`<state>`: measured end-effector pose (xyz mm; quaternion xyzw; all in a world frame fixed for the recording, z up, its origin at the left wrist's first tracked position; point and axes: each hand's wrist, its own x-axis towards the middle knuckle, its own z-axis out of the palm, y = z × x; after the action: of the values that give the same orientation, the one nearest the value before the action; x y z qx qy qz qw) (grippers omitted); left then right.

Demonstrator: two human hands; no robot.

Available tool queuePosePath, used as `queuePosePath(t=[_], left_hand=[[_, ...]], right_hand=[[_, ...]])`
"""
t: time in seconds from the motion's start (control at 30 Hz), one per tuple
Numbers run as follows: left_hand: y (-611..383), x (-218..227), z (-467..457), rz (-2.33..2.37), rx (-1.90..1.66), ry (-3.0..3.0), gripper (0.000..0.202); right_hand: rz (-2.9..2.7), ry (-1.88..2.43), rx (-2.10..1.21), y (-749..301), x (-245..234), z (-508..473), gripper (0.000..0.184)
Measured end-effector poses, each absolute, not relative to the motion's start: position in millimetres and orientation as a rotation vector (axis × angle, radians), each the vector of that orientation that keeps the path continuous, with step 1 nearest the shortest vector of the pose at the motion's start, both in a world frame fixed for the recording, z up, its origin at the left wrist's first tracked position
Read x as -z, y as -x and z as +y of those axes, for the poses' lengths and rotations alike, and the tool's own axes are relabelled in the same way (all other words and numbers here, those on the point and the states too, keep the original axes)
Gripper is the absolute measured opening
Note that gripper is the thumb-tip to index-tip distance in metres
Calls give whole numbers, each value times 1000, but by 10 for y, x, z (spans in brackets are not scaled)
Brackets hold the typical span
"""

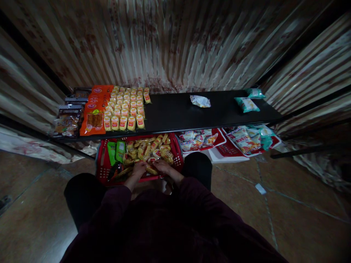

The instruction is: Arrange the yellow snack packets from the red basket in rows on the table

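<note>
Both my hands are inside a red basket (99, 160) in front of me, below the shelf's front edge. My left hand (140, 168) is closed at the near side of the pile, its fingers by a small wrapped yellow snack pack (151, 170). Just to the right, my right hand (162, 166) is closed on the other end of that pack; the fingertips are partly hidden. Around them lies a heap of similar yellow packs (142, 149). Two green packs (116, 151) are on the basket's left side.
On the black shelf (170, 112) stand rows of yellow packs (124, 109), orange bags (95, 109), brown packs (67, 118), a white pack (200, 101) and teal packs (246, 105). Red baskets (227, 149) of snack bags sit below right. Pleated curtains (175, 44) surround the shelf.
</note>
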<state>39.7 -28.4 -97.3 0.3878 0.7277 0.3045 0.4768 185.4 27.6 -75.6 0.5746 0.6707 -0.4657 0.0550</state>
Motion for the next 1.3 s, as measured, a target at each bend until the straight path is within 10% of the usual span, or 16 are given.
queuePosePath(t=[0.67, 1.3], left_hand=[[-375, 716, -25, 1640, -1144, -590, 21], [-578, 686, 108, 1539, -1402, -311, 29]], right_hand=[[1227, -2036, 2675, -1816, 705, 286, 15], [1205, -1725, 3314, -1867, 718, 330, 38]])
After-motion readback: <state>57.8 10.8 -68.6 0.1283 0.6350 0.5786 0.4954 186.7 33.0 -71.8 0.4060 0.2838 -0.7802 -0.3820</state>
